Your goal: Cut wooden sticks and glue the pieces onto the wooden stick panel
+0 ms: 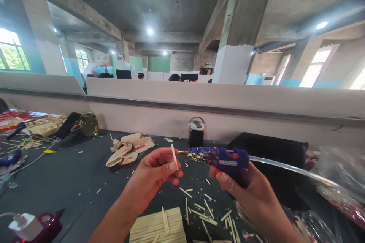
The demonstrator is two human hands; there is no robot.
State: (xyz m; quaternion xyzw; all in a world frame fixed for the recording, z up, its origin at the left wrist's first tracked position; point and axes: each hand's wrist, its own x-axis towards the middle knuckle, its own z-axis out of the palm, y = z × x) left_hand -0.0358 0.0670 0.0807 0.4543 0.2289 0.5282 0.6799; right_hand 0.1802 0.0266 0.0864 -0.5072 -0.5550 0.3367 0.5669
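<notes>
Between the thumb and fingers of my left hand (155, 171) a short wooden stick (174, 156) is pinched, standing nearly upright. My right hand (251, 190) grips a blue hot glue gun (219, 157) by its handle, fingers around the trigger side. Its nozzle points left and comes close to the stick; whether they touch I cannot tell. A long clear glue stick (291, 171) runs out of the gun's back end. Below my hands lies a panel of wooden sticks side by side (142, 228), with a few loose sticks on top. More loose sticks (209, 209) are scattered to its right.
A crumpled tan cloth (129, 150) lies behind my left hand. At the far left are a glass jar (89, 124) and a pile of sticks. A white charger (25, 228) sits front left. Clear plastic bags (342, 182) fill the right side. A low partition (159, 117) borders the back.
</notes>
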